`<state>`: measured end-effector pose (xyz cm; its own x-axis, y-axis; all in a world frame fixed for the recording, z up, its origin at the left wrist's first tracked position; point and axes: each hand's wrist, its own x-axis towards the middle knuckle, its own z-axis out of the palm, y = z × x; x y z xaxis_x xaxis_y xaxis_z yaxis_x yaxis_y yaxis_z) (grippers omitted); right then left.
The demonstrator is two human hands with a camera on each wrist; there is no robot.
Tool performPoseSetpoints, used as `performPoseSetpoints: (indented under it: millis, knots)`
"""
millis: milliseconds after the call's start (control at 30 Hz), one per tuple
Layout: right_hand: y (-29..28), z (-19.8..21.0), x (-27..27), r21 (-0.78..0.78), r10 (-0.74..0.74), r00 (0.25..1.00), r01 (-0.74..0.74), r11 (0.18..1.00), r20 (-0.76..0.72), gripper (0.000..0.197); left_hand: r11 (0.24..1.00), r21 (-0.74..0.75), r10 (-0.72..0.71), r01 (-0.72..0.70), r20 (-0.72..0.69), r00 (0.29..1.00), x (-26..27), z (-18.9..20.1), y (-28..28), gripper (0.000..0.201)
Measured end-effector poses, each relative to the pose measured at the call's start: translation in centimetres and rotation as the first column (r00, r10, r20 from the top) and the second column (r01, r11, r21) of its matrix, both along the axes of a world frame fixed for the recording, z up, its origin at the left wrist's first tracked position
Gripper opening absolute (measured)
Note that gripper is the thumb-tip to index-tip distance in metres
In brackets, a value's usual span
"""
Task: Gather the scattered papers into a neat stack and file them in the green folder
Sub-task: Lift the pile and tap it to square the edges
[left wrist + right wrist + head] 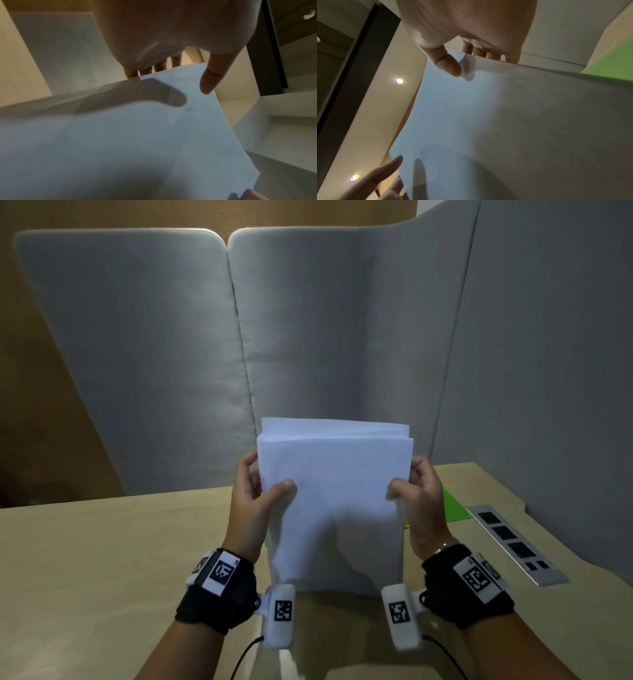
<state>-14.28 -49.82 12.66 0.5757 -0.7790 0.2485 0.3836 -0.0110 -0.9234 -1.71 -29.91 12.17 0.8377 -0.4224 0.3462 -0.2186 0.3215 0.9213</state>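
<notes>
A stack of white papers point(334, 508) stands upright on its lower edge on the desk, its top edges slightly uneven. My left hand point(260, 491) grips its left side, thumb on the front sheet and fingers behind. My right hand point(409, 487) grips the right side the same way. In the left wrist view the paper stack point(137, 135) fills the frame under my left thumb point(208, 81). In the right wrist view the paper stack point(505, 121) lies under my right thumb point(450, 65). The green folder point(452, 506) lies flat behind my right hand, mostly hidden; the same green folder point(614, 63) shows at the right edge.
The beige desk point(102, 559) spreads to the left. A grey socket strip point(517, 542) is set into its right side. Grey padded divider panels point(308, 337) close off the back and the right.
</notes>
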Motion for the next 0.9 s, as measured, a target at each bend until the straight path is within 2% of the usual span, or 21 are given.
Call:
performPoseSetpoints:
  millis: [67,233,333,433,567,633,700,733,767,800,833,867,900]
  knots:
    - [0.3,0.8,-0.1,-0.005,0.017,1.000,-0.017,1.000,0.015,0.040,1.000,-0.015,-0.005,0.005,-0.007,1.000,-0.1,0.5,-0.1,0.075]
    - [0.8,0.0,-0.2,-0.099,0.066,0.994,-0.074,0.992,-0.083,0.040,0.996,0.070,-0.054,0.054,-0.003,0.999,-0.4,-0.4,-0.4,0.070]
    - [0.6,-1.3,-0.2,-0.043,0.068,0.987,-0.075,0.996,-0.144,0.034,0.995,0.095,-0.032,0.032,-0.010,0.999,-0.3,-1.5,-0.1,0.070]
    - [0.6,-2.4,-0.4,0.018,0.121,0.971,-0.120,0.993,-0.207,0.027,0.988,0.152,-0.033,0.041,-0.053,0.998,-0.3,-3.6,0.3,0.060]
    - [0.8,-2.4,-0.4,0.037,0.131,0.967,-0.126,0.991,-0.221,0.026,0.986,0.162,-0.012,0.031,-0.116,0.993,-1.0,-5.5,0.2,0.053]
    - [0.7,-2.0,-0.4,0.009,0.105,0.974,-0.105,0.994,-0.202,0.040,0.987,0.159,0.027,-0.012,-0.090,0.996,-1.3,-5.3,0.1,0.053]
    - [0.8,-0.7,-1.0,-0.132,-0.062,0.992,0.047,0.990,-0.110,0.068,0.979,0.197,0.050,-0.045,-0.017,0.999,-1.2,-4.3,0.1,0.041]
    - [0.9,0.4,-1.7,-0.302,-0.195,0.980,0.175,0.937,-0.039,0.082,0.972,0.228,0.055,-0.061,0.036,0.998,-1.1,-3.5,0.2,0.034]
    - [0.9,1.9,-2.5,-0.507,-0.307,0.951,0.283,0.814,0.037,0.092,0.958,0.271,0.062,-0.090,0.111,0.992,-1.0,-2.5,0.4,0.031]
    - [0.9,3.6,-3.4,-0.678,-0.372,0.924,0.332,0.656,0.092,0.096,0.939,0.318,0.065,-0.132,0.212,0.975,-0.9,-1.4,0.8,0.031]
    - [1.2,5.6,-4.3,-0.806,-0.405,0.910,0.303,0.508,0.087,0.096,0.910,0.368,0.060,-0.191,0.340,0.939,-0.9,-0.2,1.1,0.029]
    - [1.1,7.2,-4.9,-0.884,-0.420,0.907,0.213,0.415,0.022,0.090,0.873,0.412,0.042,-0.262,0.471,0.881,-1.0,1.1,1.5,0.025]
    - [1.0,8.6,-5.2,-0.919,-0.405,0.910,0.081,0.387,-0.091,0.079,0.836,0.443,0.004,-0.324,0.585,0.811,-1.2,2.4,1.7,0.022]
